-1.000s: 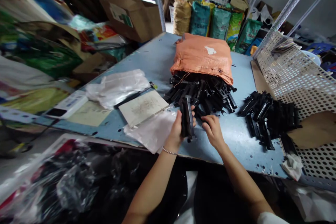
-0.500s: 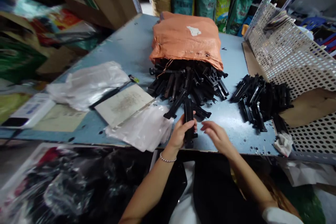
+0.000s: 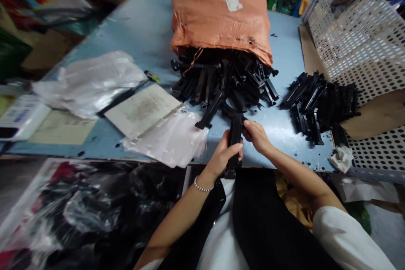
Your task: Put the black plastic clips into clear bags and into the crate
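My left hand (image 3: 223, 154) is wrapped round a long black plastic part (image 3: 235, 131), thumb across its front, near the table's front edge. My right hand (image 3: 257, 136) has its curled fingertips against the upper right side of the same part. Just beyond lies a heap of similar black parts (image 3: 218, 80), spilling from the mouth of an orange woven sack (image 3: 218, 12). A second pile of black parts (image 3: 319, 103) sits to the right of my right hand. What exactly the parts are cannot be made out.
Left of my hands lie clear plastic bags (image 3: 171, 139), a stained board (image 3: 142, 107), more plastic film (image 3: 98, 80) and a cutter-like tool (image 3: 152, 76). A white perforated panel (image 3: 363, 50) borders the blue table (image 3: 139, 21) on the right. Below the left edge is a container of black items in film (image 3: 95, 206).
My right hand has moved left and closed onto the upper end of the black part, which it was apart from before. The view has tilted down, so the table appears higher.
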A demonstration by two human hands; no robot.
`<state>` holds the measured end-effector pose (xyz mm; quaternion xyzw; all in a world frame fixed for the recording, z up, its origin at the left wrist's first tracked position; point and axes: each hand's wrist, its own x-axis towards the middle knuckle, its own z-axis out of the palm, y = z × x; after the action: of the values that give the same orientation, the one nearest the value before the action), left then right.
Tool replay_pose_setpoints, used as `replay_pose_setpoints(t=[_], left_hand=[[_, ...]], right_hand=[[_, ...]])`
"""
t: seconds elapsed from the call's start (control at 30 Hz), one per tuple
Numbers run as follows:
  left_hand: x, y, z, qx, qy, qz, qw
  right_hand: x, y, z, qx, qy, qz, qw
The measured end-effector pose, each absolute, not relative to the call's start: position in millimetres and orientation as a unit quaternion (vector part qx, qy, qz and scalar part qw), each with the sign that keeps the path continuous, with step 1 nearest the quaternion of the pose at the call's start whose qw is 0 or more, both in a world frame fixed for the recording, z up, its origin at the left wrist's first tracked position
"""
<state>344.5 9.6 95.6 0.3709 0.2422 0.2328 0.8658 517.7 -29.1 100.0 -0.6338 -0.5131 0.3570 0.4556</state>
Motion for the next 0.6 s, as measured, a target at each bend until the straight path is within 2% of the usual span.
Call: replay_pose_setpoints(t=[0.1,0.27,0.33,0.4,0.53,0.6], left_hand=[[349.3,18.3,90.7,0.345,0.279,0.277,0.852],[353.4,31.7,86.4,0.329,0.315,0.290,0.842],[356.3,28.4,86.6,0.321,0.322,0.287,0.843],[356.2,21.1,86.7,0.322,0.338,0.302,0.831],[338.6,10.5,82.0,0.367,0.397,0.369,0.757],[325.6,11.5,75.0,0.398,0.425,0.367,0.726]], right_hand=[[507.5,-44.4,100.1,-0.624,-0.530,0.399,0.413],[495.0,-74.6,106.3,-0.603,-0.742,0.180,0.233],[490.5,-78.4,104.2,-0.587,-0.768,0.162,0.196],[486.9,-78.4,101.9,-0.580,-0.764,0.199,0.200],[485.1,-70.2,104.2,-0.587,-0.673,0.389,0.228],[489.4,-58.5,105.6,-0.597,-0.662,0.398,0.217]])
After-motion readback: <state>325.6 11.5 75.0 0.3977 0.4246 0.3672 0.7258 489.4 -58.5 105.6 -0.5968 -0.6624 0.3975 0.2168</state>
